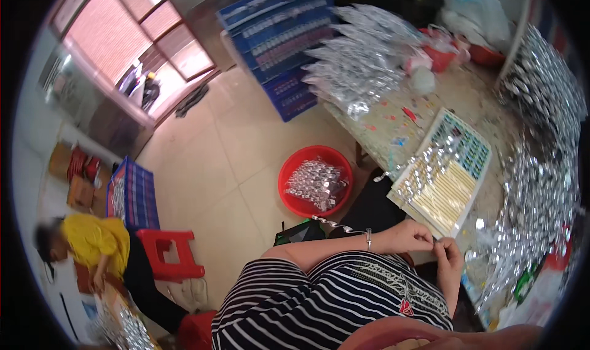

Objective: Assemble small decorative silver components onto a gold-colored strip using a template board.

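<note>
My left hand (pixel 410 237) and my right hand (pixel 450 258) meet at the near edge of a board, fingertips pinched together. Something small and dark sits between them, too small to name. A shiny silver twisted strip (pixel 335 224) shows beyond my left forearm, by the wrist with the bracelet; whether it reaches my fingers is hidden. Just past my hands lies the pale board (pixel 452 197), its near part in yellowish rows and its far part set with dark green-blue pieces. Several silver twisted strips (pixel 424 170) rest across its left side.
Silver strips heap up on the table's right (pixel 528 196); silver packets (pixel 362 55) pile at its far end. A red basin (pixel 286 193) of silver pieces stands on the floor. Blue printed boxes (pixel 276 36) are stacked beyond. A person in yellow (pixel 101 242) bends near a red stool (pixel 169 255).
</note>
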Demonstrator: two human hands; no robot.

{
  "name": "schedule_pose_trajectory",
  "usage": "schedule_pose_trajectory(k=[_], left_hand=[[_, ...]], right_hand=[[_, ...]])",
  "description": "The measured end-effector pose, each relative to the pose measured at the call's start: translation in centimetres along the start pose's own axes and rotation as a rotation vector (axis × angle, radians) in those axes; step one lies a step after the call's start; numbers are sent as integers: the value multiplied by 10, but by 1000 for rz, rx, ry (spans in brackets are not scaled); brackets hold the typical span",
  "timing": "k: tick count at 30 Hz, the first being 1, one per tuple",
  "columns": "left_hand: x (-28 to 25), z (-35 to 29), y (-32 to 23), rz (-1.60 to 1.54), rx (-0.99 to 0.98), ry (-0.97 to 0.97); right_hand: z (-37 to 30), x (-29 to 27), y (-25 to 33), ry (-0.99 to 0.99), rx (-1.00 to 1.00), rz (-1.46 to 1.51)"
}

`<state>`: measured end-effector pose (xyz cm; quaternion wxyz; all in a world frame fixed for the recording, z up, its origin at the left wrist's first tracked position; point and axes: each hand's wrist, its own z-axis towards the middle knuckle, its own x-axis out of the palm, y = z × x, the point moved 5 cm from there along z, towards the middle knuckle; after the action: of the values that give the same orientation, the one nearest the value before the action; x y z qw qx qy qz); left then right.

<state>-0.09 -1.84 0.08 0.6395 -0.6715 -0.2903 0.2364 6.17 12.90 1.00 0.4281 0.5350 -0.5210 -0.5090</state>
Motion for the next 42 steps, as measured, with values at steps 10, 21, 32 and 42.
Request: schedule_pose_trajectory(k=[10,21,32,42], left_hand=[[20,12,-7,-170,-223,149],[-11,-9,32,104,-349,225],[-45,0,19,47,-294,13],[-60,132,17,641,13,-196]], right_hand=[[-13,-14,8,-27,140,355],[4,-51,32,-169,40,547],[119,-130,73,-275,-263,278],[81,-196,17,-603,-1,-355]])
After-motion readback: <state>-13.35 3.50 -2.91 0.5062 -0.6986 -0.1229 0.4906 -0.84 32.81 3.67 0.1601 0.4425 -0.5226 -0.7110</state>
